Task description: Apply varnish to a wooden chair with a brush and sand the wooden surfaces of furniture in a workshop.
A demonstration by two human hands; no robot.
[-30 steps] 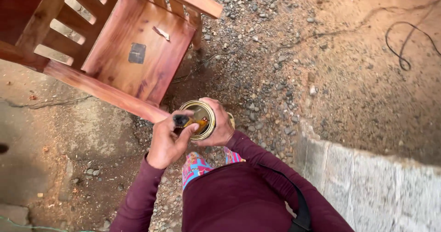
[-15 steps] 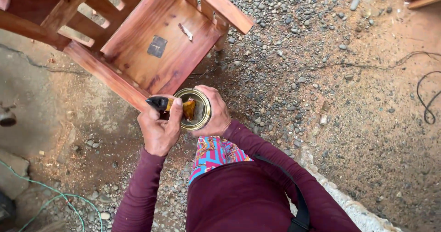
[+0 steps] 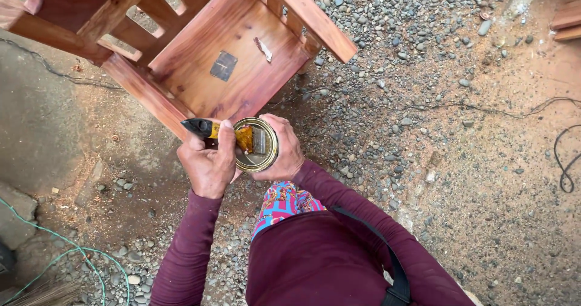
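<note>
**Brush dipped in a tin held over gravel**

We hold a small round metal tin in our right hand, its fingers wrapped tight round the wall so the open mouth stays level. Our left hand has its fingers clamped on a black-and-yellow-handled paintbrush, bristles down inside the tin, likely to load them with the amber liquid. Just beyond the fingers stands a reddish-brown wooden chair, its seat facing up. Beneath us lies grey gravel ground; a black cable trails well to the right of the fingers.
</note>
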